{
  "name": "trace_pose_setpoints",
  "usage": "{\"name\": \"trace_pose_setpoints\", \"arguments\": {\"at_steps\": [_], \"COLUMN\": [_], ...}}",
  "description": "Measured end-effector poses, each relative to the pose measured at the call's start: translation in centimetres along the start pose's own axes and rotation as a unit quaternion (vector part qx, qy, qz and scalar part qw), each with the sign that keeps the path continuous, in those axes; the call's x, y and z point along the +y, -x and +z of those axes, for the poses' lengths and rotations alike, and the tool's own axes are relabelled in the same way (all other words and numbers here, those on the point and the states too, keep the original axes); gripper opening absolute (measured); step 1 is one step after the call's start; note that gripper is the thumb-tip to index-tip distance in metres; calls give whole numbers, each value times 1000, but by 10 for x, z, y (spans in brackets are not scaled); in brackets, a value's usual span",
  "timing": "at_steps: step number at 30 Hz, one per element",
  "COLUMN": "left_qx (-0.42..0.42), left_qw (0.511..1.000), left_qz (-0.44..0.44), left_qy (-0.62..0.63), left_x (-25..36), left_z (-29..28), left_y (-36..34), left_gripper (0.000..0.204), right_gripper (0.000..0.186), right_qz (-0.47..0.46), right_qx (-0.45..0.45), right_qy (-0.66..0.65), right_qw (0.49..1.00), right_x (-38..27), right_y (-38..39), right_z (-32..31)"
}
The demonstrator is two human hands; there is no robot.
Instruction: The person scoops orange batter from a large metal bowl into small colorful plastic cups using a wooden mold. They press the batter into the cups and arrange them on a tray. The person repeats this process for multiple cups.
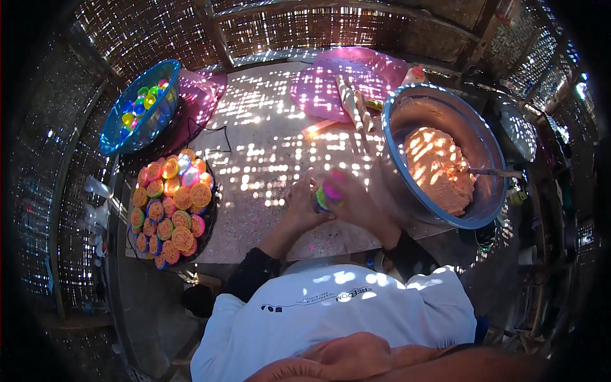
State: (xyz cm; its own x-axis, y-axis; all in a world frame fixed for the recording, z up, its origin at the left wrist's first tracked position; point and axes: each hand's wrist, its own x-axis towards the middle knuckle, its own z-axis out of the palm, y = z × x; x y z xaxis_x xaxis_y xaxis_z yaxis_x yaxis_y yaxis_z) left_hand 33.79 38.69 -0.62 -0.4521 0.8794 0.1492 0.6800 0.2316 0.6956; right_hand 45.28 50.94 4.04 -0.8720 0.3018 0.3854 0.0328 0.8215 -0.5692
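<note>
Both my hands meet over the table in front of my body. A small round piece, bright pink and green (326,197), sits between them and looks like a little plastic cup; fingers and blur hide much of it. My left hand (301,207) is closed around its near-left side. From the other side my right hand (359,205) is closed on it, with pink showing by its fingers. To the left, a dark round tray (212,219) bears several small coloured cups (182,219) filled with orange-brown paste.
A blue tub (393,172) holding a mound of orange paste (439,169) and a stick-like handle (493,172) stands right. Far left, a blue basin (114,141) contains coloured round pieces. Pink plastic sheeting (318,83) and pale rolled pieces (348,105) lie at the back.
</note>
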Motion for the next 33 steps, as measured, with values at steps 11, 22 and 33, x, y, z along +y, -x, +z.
{"name": "trace_pose_setpoints", "arguments": {"at_steps": [11,22,33], "left_qx": [-30,65,45], "left_qw": [988,983,892], "left_qz": [83,149,239], "left_qy": [125,-86,382], "left_x": [-4,-48,48], "left_z": [-5,-119,-181], "left_y": [-17,7,-64], "left_gripper": [95,98,89], "right_gripper": [44,42,50], "right_qz": [55,167,227], "right_qx": [267,173,-32], "right_qy": [249,-183,-445], "right_qw": [929,953,866], "right_x": [93,73,-75], "right_y": [-128,-129,-21], "right_z": [7,-16,-96]}}
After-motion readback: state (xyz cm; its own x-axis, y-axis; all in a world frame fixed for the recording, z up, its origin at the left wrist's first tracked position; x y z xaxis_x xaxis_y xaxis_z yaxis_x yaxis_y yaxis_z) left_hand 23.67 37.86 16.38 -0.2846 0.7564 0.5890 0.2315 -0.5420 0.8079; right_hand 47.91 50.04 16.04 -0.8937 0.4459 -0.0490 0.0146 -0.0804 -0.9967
